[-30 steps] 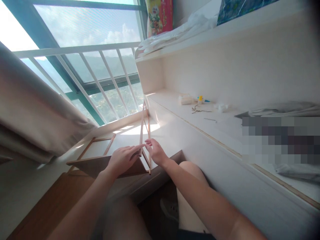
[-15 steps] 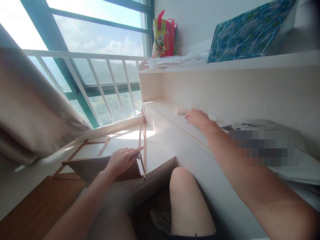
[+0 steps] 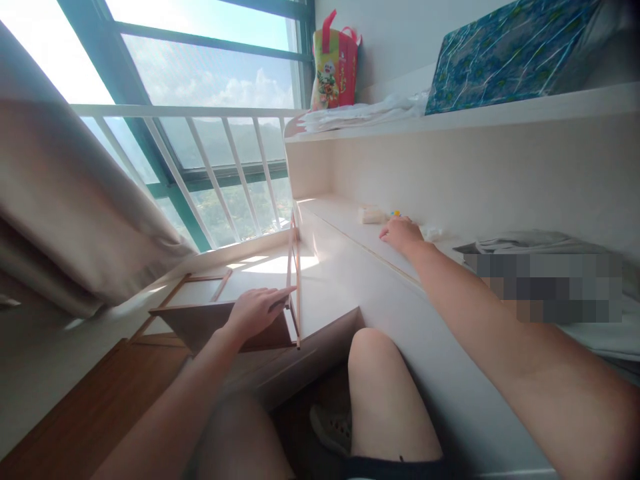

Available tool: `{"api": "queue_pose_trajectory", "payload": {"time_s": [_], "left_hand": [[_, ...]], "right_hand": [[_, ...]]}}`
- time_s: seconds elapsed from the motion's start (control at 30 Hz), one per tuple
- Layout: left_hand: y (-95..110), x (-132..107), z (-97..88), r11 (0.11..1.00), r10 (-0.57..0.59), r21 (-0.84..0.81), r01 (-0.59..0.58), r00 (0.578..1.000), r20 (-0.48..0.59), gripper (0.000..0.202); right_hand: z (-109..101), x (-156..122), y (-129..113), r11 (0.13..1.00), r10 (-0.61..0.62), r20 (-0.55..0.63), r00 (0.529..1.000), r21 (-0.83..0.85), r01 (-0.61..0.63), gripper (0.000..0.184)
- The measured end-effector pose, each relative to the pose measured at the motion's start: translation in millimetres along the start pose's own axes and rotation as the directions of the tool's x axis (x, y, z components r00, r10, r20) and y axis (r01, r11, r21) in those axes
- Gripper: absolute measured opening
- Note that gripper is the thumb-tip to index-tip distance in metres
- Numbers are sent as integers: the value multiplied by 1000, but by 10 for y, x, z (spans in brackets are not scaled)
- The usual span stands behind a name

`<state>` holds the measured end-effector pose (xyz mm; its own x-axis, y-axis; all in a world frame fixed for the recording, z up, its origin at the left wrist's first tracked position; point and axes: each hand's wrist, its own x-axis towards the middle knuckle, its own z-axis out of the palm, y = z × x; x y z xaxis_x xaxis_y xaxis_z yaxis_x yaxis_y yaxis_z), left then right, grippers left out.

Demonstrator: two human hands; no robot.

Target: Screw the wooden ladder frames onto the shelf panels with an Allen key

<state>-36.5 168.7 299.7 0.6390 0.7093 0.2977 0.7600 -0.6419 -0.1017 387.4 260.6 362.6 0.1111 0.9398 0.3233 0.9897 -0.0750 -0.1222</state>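
Note:
A thin wooden frame structure (image 3: 215, 313) lies on the low white sill by the window, with one slatted side panel (image 3: 294, 267) standing upright. My left hand (image 3: 257, 310) rests flat on the frame's top edge beside that panel, fingers stretched out. My right hand (image 3: 400, 233) reaches onto the white ledge (image 3: 350, 230), fingers curled down over small items there; what they grip is hidden. A small white block (image 3: 371, 215) and a yellow-capped little bottle (image 3: 395, 214) lie just beyond that hand.
White window railing (image 3: 200, 160) and a beige curtain (image 3: 65, 220) are at left. The upper shelf carries a red gift bag (image 3: 334, 63), white plastic (image 3: 360, 113) and a blue patterned box (image 3: 505, 53). Grey cloth (image 3: 540, 241) lies on the ledge at right. My knee (image 3: 380, 373) is below.
My right hand left the wooden frame and reached out to the white ledge, settling over the small items there. My left hand stayed on the frame. The view tilted up slightly.

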Motion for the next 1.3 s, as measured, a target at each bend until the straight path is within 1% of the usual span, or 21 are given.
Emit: {"api": "queue_pose_trajectory", "payload": {"time_s": [0.13,0.3,0.37,0.43,0.5,0.57,0.63,0.7,0.73,0.77,0.8,0.83,0.87,0.9,1.0,1.07,1.13,1.2,1.3], "left_hand": [[6,1,10,1000,-13,-12,13,1000,-6,46],[11,-3,16,999,-18,-31,18,1000,-7,46],[11,-7,18,1000,-14,-26,14,1000,-6,46],[8,-10,25,1000,-16,-18,15,1000,-12,47],[3,-11,39,1000,-17,-12,17,1000,-19,47],[-2,-9,52,1000,-17,-4,17,1000,-21,48],[-5,-5,58,1000,-16,-3,16,1000,-17,48],[-2,0,52,1000,-14,-12,14,1000,-8,47],[1,3,46,1000,-12,-17,12,1000,-5,47],[5,5,39,1000,-9,-20,9,1000,-4,47],[10,7,33,1000,-5,-21,5,1000,-4,47],[14,9,28,1000,-4,-20,3,1000,-4,48],[18,10,26,1000,-4,-20,4,1000,-5,48],[21,12,25,1000,-8,-20,8,1000,-4,49],[20,14,35,999,-28,-28,28,1000,14,50],[15,15,42,999,-36,-31,37,999,38,53],[15,16,45,999,-39,-35,41,997,60,54],[22,20,43,998,-44,-34,46,996,73,55],[41,25,35,998,-54,-31,57,995,86,53]], "right_hand": [[43,-9,-12,998,-32,-7,999,-59,31,19],[81,-63,-24,995,-60,-34,998,-82,57,24],[82,-74,-27,995,-59,-64,996,-79,54,25],[53,-76,-60,997,-68,-126,990,-56,62,26],[-22,-84,-154,994,-105,-212,972,-11,105,25],[-137,-126,-326,981,-159,-299,941,61,185,24],[-258,-232,-565,941,-190,-407,894,184,284,24],[-329,-415,-835,844,-177,-484,857,374,385,21],[-325,-529,-968,764,-166,-494,853,482,428,19],[-288,-653,-1094,663,-162,-477,864,596,453,18],[-214,-779,-1210,541,-170,-435,884,709,453,17],[-103,-903,-1315,405,-194,-371,908,813,418,18],[40,-1018,-1409,277,-213,-303,929,893,355,17],[208,-1121,-1494,170,-218,-241,946,945,280,17],[758,-1334,-1710,-112,-157,-113,981,989,96,19],[1057,-1393,-1842,-228,-145,-39,989,974,5,20],[1237,-1396,-1965,-297,-120,5,993,954,-41,18],[1306,-1361,-2062,-347,-103,28,994,936,-62,16],[1318,-1294,-2129,-407,-117,39,992,910,-83,13]]}}
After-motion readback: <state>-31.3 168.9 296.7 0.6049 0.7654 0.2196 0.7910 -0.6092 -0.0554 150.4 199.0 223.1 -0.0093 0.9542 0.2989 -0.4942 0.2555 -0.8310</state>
